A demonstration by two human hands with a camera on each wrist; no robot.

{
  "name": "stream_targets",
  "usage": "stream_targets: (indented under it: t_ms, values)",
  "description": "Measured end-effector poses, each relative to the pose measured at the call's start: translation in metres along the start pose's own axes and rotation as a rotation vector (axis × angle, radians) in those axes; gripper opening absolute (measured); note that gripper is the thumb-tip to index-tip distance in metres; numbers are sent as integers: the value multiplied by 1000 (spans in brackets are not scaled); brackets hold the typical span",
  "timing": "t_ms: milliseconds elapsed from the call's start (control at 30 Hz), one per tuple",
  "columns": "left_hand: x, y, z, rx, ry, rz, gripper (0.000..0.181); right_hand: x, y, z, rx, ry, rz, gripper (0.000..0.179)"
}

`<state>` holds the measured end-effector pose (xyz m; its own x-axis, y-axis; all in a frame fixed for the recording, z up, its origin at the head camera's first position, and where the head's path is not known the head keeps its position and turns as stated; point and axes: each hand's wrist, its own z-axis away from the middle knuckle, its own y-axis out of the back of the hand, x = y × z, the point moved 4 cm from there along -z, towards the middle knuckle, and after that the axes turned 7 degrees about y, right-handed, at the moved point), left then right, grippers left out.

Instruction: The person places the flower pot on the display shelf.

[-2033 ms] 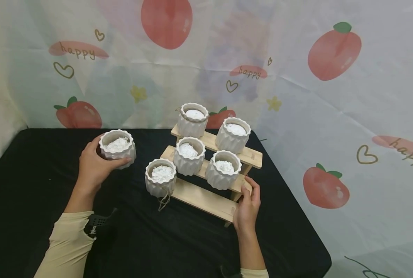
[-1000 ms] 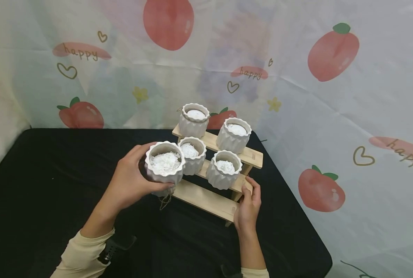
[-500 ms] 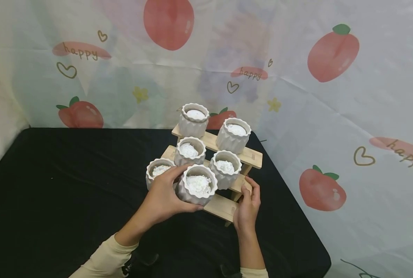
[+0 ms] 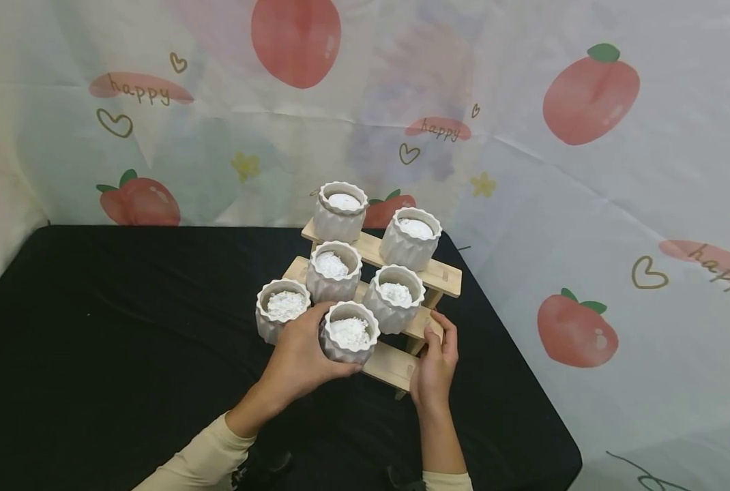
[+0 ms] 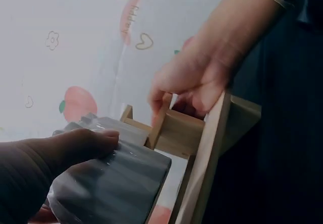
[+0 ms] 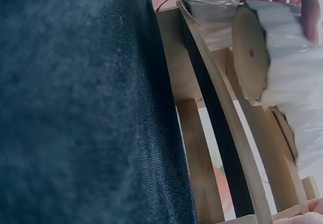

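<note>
My left hand (image 4: 300, 354) grips a white fluted ceramic pot (image 4: 351, 334) filled with white crumbly stuff, thumb on the near side. That pot is over the lowest step of a three-tier wooden stand (image 4: 391, 366). In the right wrist view, its bare round underside (image 6: 251, 55) shows, tilted and apart from the step. My right hand (image 4: 435, 365) holds the stand's right end, fingers on the middle step. The left wrist view shows the pot's side (image 5: 108, 183) under the left thumb, hiding part of the stand.
One pot (image 4: 283, 310) sits at the lowest step's left end, twine (image 6: 207, 2) hanging from it. Two pots (image 4: 334, 273) (image 4: 393, 299) stand on the middle step, two more (image 4: 340, 211) (image 4: 411, 239) on the top. Black cloth (image 4: 125, 341) covers the table; a printed curtain (image 4: 217, 136) hangs behind.
My left hand has carried the pot from the table's left side rightward, past the lowest-left pot, and slightly down over the lowest step. My right hand has stayed on the stand.
</note>
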<state>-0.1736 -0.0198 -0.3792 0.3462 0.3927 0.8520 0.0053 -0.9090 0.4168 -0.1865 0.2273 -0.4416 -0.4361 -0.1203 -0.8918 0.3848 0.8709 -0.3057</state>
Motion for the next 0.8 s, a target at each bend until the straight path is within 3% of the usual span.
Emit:
stream_targets:
  t_ms: [200,500,800]
  values:
    - [-3,-5,2,42,-27,-45,89,0,0,0,10,3,-5,32]
    - [-9,-14,3,62,-6,-153,89,1,0,0,11,2,-13,32]
    - [-13,-19,3,81,14,-169,89,1,0,0,5,11,-25,32]
